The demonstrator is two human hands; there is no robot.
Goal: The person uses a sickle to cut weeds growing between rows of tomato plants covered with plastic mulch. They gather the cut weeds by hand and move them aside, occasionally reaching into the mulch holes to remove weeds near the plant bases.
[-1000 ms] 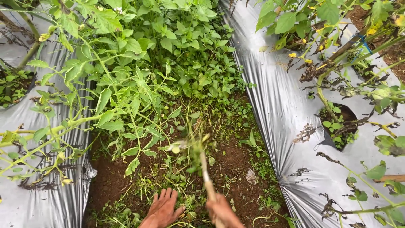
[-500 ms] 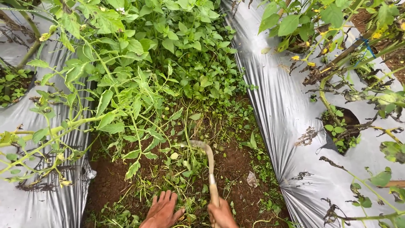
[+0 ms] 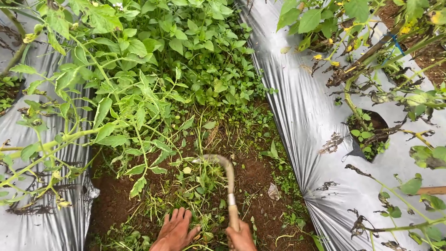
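Well, look at that furrow between the two silver plastic sheets (image 3: 302, 116): the far half is thick with green weeds (image 3: 209, 60), untouched, and a leggy tomato plant (image 3: 107, 107) leans across from the left. Nearer, brown soil (image 3: 258, 179) shows through, with cut greens (image 3: 195, 186) lying loose, so I'd call it partly cleared with most left to do. The sickle (image 3: 227, 176) sits hooked into those stems, blade curving left. Right hand (image 3: 240, 239), fingers wrapped around the sickle's handle; left hand (image 3: 175, 230) flat, fingers spread on the weeds.
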